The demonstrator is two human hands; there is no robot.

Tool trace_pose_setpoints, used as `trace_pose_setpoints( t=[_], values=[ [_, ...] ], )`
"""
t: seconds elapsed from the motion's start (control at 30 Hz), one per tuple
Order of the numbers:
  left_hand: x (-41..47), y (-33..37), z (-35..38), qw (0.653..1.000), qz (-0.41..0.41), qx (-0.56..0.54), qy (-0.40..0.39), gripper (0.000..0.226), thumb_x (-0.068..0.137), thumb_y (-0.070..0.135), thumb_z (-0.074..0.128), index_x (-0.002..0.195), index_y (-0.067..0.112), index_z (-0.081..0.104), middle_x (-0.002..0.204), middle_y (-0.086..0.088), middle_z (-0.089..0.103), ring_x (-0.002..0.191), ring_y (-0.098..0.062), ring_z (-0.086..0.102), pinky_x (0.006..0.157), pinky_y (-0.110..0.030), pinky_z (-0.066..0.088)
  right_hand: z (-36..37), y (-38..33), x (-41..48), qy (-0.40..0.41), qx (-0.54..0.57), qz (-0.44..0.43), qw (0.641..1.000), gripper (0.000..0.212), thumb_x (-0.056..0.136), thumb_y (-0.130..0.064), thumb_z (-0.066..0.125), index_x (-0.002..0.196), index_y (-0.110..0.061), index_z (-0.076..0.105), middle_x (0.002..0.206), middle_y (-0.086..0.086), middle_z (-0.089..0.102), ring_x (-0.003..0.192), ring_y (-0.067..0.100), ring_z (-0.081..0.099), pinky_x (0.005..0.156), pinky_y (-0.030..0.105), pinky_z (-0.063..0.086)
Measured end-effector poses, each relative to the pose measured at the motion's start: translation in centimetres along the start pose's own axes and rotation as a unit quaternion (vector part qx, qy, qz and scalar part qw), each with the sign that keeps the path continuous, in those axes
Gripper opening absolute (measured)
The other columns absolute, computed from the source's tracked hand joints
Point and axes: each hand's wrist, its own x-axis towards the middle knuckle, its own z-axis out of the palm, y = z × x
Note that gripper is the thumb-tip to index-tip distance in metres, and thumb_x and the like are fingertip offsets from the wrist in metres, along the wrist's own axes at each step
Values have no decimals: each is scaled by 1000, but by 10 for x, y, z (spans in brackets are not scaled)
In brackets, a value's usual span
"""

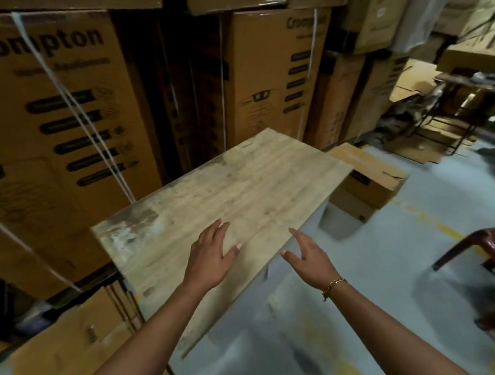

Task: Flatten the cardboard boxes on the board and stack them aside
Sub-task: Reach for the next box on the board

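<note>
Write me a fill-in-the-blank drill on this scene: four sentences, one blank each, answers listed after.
1. Both hands are spread open and hold ____.
2. The gold chain bracelet sits on the ____ wrist.
3. The left hand hovers over the bare wooden ____.
4. The big strapped carton behind the board carries printed letters ending in "____".

Missing words: nothing; right; board; pton

The right hand reaches just past the board's near edge.

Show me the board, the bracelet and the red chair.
board [240, 187]: head view, bare middle of its top.
bracelet [333, 286]: head view, chain on the right wrist.
red chair [475, 241]: head view, its armrest.
</note>
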Motion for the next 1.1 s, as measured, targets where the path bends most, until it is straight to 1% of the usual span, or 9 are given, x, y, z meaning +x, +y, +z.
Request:
trace_pose_setpoints(
  t=[0.13, 0.2, 0.33, 0.43, 0.5, 0.57, 0.67, 0.93, 1.1],
  values=[
    [51, 59, 38, 999, 28, 1, -25, 65, 98, 58, 42, 154, 30, 27, 164, 4, 18, 149, -17, 17, 117, -42, 22, -49, 50, 24, 17, 1, 26, 1000, 69, 95, -58, 49, 153, -29, 28, 159, -6, 31, 141, 16, 37, 113, 45, 35],
    [78, 80, 54, 999, 40, 4, -37, 66, 97, 61, 41, 154, 30, 28, 164, 4, 19, 149, -18, 18, 117, -43, 22, -68, 71, 41, 22, 4, 39, 999, 69, 95, -58, 49, 154, -29, 28, 158, -7, 32, 136, 18, 43, 111, 45, 36],
    [142, 115, 85, 998, 56, 5, -41, 84, 83, 76, 21, 153, 31, 28, 164, 5, 20, 149, -17, 19, 117, -43, 23, -102, 115, 85, 27, 4, 55, 998, 69, 94, -59, 48, 153, -31, 28, 158, -7, 33, 134, 19, 46, 110, 45, 38],
    [203, 142, 112, 997, 64, 4, -40, 88, 80, 78, 16, 154, 31, 28, 163, 5, 20, 149, -17, 19, 116, -43, 24, -132, 150, 130, 39, -2, 61, 997, 69, 94, -58, 49, 154, -30, 28, 158, -6, 33, 138, 18, 41, 111, 46, 38],
    [247, 162, 133, 996, 70, 3, -48, 86, 82, 77, 19, 153, 31, 29, 163, 5, 21, 148, -18, 20, 115, -44, 25, -152, 176, 163, 43, -8, 73, 996, 69, 95, -56, 50, 154, -29, 27, 159, -5, 32, 140, 18, 39, 112, 46, 37],
    [288, 183, 152, 995, 74, 3, -65, 78, 88, 73, 30, 153, 30, 30, 163, 4, 22, 148, -19, 21, 115, -44, 25, -175, 200, 192, 42, -8, 94, 995, 68, 95, -56, 50, 153, -31, 26, 159, -5, 32, 137, 20, 43, 111, 46, 37],
    [353, 219, 184, 992, 86, 5, -92, 65, 97, 61, 43, 153, 30, 30, 163, 4, 21, 148, -19, 21, 115, -44, 25, -209, 244, 232, 41, -9, 122, 992, 68, 95, -58, 48, 153, -32, 25, 160, -4, 30, 142, 19, 35, 114, 47, 33],
    [501, 330, 266, 984, 118, 2, -132, 65, 96, 62, 42, 153, 31, 31, 163, 4, 22, 148, -19, 20, 115, -44, 25, -313, 372, 327, 45, 2, 177, 983, 68, 95, -58, 49, 153, -33, 25, 160, -2, 30, 143, 22, 34, 115, 46, 33],
    [591, 402, 336, 985, 107, -5, -138, 64, 97, 61, 43, 152, 30, 31, 162, 3, 24, 148, -19, 20, 115, -43, 24, -380, 466, 395, 29, 4, 165, 986, 68, 96, -57, 49, 154, -31, 26, 159, -4, 32, 141, 19, 37, 114, 42, 35]
  ],
)
